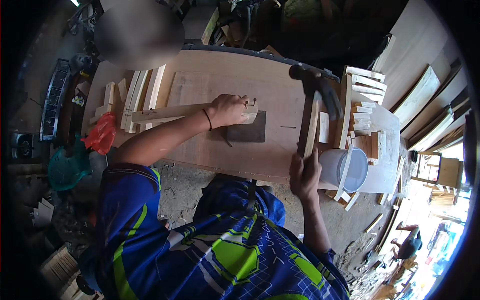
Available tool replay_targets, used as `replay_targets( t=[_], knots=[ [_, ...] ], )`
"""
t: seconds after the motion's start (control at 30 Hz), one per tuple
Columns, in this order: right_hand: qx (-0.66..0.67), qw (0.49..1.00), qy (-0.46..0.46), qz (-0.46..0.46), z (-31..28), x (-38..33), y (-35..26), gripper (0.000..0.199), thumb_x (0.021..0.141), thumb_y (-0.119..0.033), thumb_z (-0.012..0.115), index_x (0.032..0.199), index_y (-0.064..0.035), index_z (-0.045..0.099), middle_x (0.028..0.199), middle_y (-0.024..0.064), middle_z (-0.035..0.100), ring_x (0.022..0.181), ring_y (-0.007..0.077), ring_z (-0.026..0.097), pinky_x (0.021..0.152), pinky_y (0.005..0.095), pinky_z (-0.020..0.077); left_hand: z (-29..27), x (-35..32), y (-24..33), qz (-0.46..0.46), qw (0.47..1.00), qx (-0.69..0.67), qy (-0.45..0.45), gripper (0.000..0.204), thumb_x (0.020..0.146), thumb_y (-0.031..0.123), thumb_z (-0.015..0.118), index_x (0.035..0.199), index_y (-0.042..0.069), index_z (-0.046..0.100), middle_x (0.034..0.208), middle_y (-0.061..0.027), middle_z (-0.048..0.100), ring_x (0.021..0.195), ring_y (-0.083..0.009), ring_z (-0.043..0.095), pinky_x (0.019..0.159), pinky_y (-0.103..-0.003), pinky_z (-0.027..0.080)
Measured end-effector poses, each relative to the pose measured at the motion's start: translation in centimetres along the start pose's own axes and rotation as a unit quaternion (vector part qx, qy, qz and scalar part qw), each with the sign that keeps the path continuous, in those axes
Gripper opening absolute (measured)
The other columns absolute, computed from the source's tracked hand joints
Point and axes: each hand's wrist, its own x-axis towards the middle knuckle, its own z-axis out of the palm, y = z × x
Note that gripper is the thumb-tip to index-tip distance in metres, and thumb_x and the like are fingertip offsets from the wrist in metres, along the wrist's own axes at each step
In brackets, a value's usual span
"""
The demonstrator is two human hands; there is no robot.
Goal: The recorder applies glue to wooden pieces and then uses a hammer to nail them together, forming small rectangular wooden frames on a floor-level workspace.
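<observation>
My left hand (pixel 230 109) grips the right end of a pale wooden batten (pixel 172 111), which lies across the workbench with a second strip close below it. Two nails (pixel 255 101) stick up near that end, beside my fingers. Under the end lies a dark flat plate (pixel 247 131). To the right, my right hand (pixel 305 175) is wrapped around the wooden handle of a claw hammer (pixel 312 122). Its dark head is raised above the bench, apart from the nails. A loose nail (pixel 287 126) lies on the bench between plate and hammer.
A white bucket (pixel 356 171) stands at the bench's right, near small wood blocks (pixel 367 142) and stacked frames (pixel 367 80). More battens (pixel 137 95) and a red plastic bag (pixel 101 134) are at the left. A person (pixel 410 242) is at the far lower right.
</observation>
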Motion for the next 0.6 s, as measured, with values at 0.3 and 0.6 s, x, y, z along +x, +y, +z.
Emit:
replay_targets(
  t=[0.3,0.6],
  knots=[
    [-0.125,0.985,-0.097,0.066,-1.0,-1.5,-5.4,0.031,0.094,-0.014,0.061,0.117,-0.0003,0.046,0.072,0.0246,0.062,0.069,0.0483,0.065,0.055,0.0516,0.0506,-0.8,0.5,0.5,-0.006,1.0,-0.016,-0.014,0.045,0.08,0.034,0.074,0.108,0.002,0.059,0.09,-0.0199,0.07,0.086,-0.0375,0.07,0.076,-0.048,0.057],
    [-0.17,0.975,-0.107,0.094,0.7,-1.0,-3.2,0.022,0.099,-0.019,0.058,0.098,-0.0038,0.042,0.065,0.0295,0.057,0.068,0.0538,0.058,0.049,0.0561,0.0448,-0.4,0.3,0.1,0.016,1.0,-0.021,0.008,0.044,0.079,0.033,0.074,0.106,0.001,0.06,0.09,-0.0206,0.071,0.086,-0.0378,0.07,0.075,-0.048,0.057]
  ],
)
